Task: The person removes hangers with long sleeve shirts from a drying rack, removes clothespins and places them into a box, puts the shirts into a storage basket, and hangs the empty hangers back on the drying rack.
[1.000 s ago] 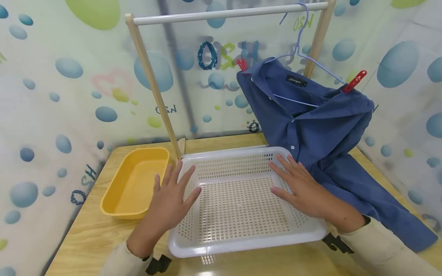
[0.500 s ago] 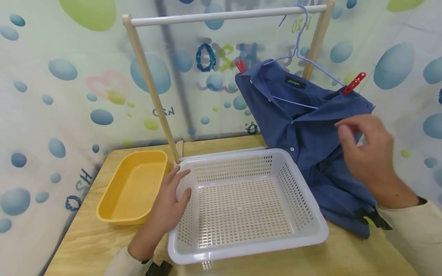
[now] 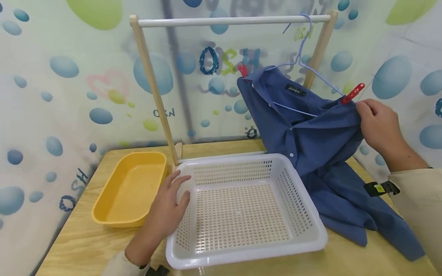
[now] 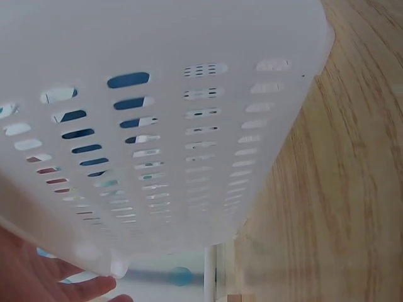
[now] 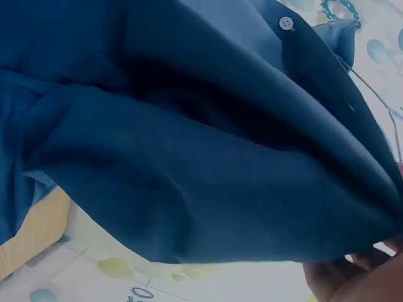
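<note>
A blue button-up shirt [image 3: 276, 126] hangs from a thin light-blue hanger [image 3: 299, 53], a red clothespin [image 3: 353, 93] on one shoulder and another red clothespin [image 3: 243, 71] on the other. My right hand [image 3: 381, 122] pinches the shirt's shoulder edge just outside the right clothespin. In the right wrist view, the right fingers [image 5: 334, 277] sit at the lower edge of the blue cloth [image 5: 189, 189]. My left hand [image 3: 164, 211] rests at the left rim of a white perforated basket [image 3: 248, 257], fingers loosely bent. From the left wrist, the left fingers [image 4: 88, 288] show beside the basket's slotted wall.
Behind the basket stands a rack with wooden posts [image 3: 152, 76] and a white bar [image 3: 221, 21] carrying the hanger. To the left, a yellow basin [image 3: 131, 191] lies on the wooden table [image 3: 69, 245]. The shirt's lower part drapes over the table at right.
My right hand has left the basket's right side, risen to the shirt's shoulder and taken hold of the cloth. The left hand has stayed at the basket's left rim.
</note>
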Tool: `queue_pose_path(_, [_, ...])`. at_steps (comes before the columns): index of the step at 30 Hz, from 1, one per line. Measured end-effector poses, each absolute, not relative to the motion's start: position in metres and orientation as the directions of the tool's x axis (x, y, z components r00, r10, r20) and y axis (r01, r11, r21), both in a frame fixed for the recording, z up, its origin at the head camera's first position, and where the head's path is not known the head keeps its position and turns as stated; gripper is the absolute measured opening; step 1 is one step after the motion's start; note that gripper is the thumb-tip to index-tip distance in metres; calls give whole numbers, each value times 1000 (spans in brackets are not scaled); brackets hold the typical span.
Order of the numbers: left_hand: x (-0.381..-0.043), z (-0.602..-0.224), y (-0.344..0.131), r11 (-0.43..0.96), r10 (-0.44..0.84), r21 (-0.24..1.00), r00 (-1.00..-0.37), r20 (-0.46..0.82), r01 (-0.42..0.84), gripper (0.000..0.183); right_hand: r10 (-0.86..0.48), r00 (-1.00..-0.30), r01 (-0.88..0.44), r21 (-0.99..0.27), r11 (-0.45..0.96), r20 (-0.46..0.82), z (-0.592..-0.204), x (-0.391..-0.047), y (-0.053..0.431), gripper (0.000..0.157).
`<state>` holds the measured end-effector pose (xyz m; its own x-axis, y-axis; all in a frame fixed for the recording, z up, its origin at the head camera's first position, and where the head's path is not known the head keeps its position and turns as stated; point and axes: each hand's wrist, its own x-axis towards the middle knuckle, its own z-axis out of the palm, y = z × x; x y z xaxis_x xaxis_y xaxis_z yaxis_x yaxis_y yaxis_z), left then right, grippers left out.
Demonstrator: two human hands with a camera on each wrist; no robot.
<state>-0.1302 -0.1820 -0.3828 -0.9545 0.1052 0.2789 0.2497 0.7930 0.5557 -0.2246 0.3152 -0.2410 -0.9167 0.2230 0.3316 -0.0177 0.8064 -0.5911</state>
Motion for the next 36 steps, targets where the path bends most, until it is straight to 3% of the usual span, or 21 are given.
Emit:
queue_pose_path(18, [-129,-381,-181,816,69,555,-981,183,161,41,133,-938,-108,-634,766,320,-239,-227,308,57])
queue_pose_path(25, [-129,-381,-179,812,74,557,-978,194,172,39,125,-959,-86,-683,725,253,-244,-229,310,58])
queue_pose_path(36, [-130,-382,-181,794,85,584,-982,167,168,43,149,-920,-148,-674,724,362,-249,-224,310,51])
